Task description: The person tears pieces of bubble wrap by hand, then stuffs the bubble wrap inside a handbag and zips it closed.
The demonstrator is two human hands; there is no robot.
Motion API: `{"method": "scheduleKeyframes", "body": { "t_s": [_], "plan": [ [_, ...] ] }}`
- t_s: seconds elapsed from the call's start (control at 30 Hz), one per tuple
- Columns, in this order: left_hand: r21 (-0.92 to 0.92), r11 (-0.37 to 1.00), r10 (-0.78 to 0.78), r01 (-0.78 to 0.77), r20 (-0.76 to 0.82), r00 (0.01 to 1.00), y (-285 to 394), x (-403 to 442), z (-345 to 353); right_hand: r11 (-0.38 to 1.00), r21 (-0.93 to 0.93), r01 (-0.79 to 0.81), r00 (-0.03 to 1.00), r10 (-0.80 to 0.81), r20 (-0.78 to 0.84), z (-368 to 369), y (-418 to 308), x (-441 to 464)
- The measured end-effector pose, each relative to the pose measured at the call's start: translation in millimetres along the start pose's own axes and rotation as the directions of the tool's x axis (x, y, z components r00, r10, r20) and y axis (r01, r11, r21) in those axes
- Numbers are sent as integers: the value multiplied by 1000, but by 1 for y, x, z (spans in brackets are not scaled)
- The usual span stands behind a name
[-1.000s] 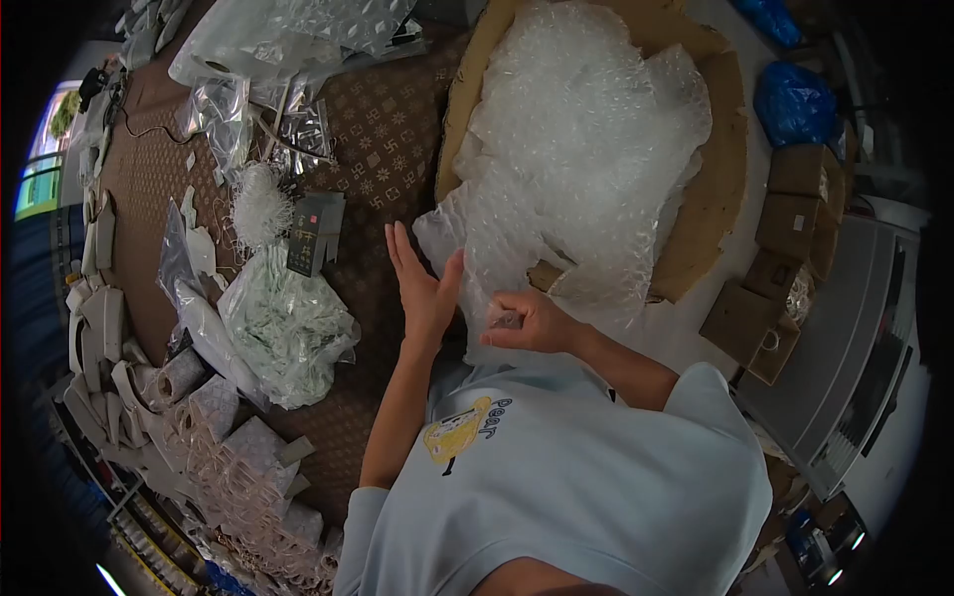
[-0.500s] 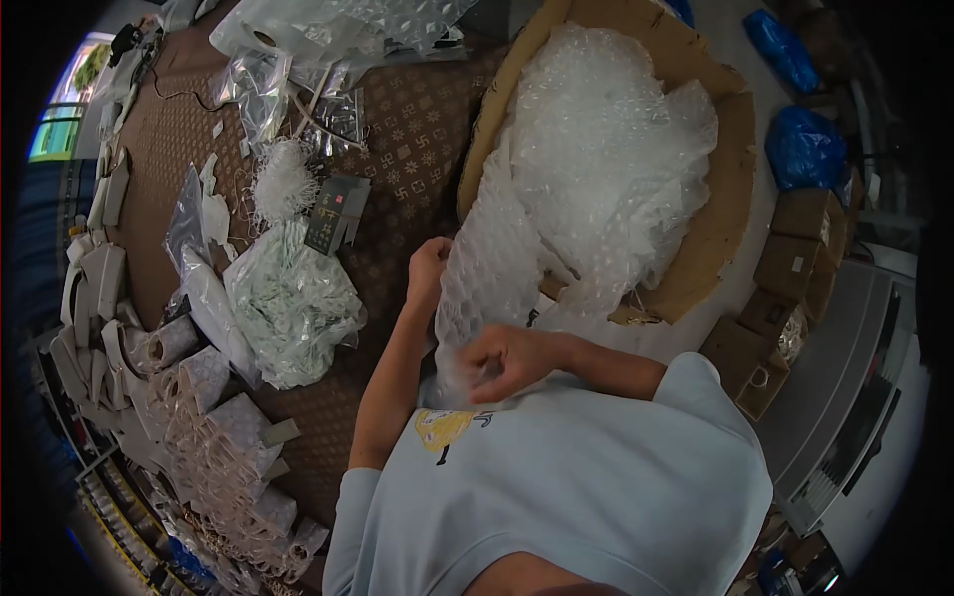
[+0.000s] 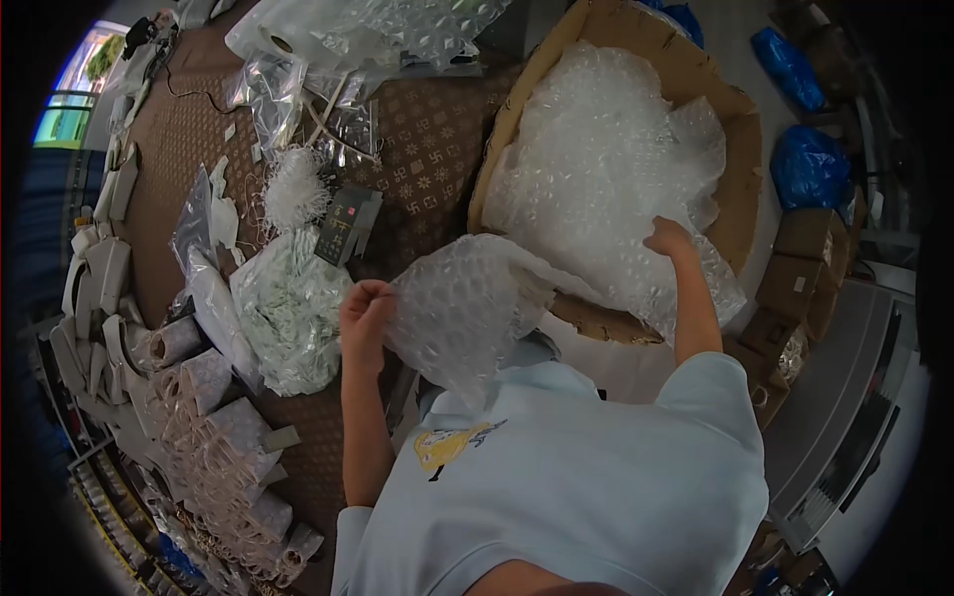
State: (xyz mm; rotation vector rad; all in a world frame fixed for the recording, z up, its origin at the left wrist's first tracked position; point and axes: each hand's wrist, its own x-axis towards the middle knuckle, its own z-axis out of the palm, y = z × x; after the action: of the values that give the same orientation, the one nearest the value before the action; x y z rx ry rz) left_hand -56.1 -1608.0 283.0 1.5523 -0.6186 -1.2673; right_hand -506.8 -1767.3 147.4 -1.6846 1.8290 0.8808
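Hand check, clock centred on frame. Left hand point(image 3: 366, 310), 9 o'clock: pinching edge of bubble wrap sheet point(image 3: 452, 303) between thumb and fingers. Right hand point(image 3: 672, 236), between 2 and 3: curling fingers over bubble wrap pile point(image 3: 601, 139); can't tell if gripping film. Bubble wrap sheet: spreading from left hand toward 3 o'clock, dropping to light blue shirt point(image 3: 576, 467) at 6; can't tell whether joining pile. Pile: filling much of cardboard box point(image 3: 743, 189), 1 o'clock, spilling past rim near right hand. Outboard of left hand, 9 o'clock: plastic-wrapped bundle point(image 3: 288, 313), lying on patterned brown cloth point(image 3: 427, 139). At 10: dark packet point(image 3: 350, 226), lying beside white stringy clump point(image 3: 296, 189). Far out, between 2 and 3: blue bag point(image 3: 810, 164), sitting near smaller boxes point(image 3: 800, 263) at 3.
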Motion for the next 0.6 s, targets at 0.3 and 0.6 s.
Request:
{"method": "scheduleKeyframes", "body": {
  "t_s": [0.3, 0.6],
  "plan": [
    [117, 986, -121, 115, 52, 991, 0, -19, 27, 112, 988, 110, 994, 4, -111, 8, -106, 144],
    [-180, 971, -170, 158, -51, 984, -22, 3, 59, -355, 809, 468, 883, 161, -440, -66, -135, 95]
  ]
}}
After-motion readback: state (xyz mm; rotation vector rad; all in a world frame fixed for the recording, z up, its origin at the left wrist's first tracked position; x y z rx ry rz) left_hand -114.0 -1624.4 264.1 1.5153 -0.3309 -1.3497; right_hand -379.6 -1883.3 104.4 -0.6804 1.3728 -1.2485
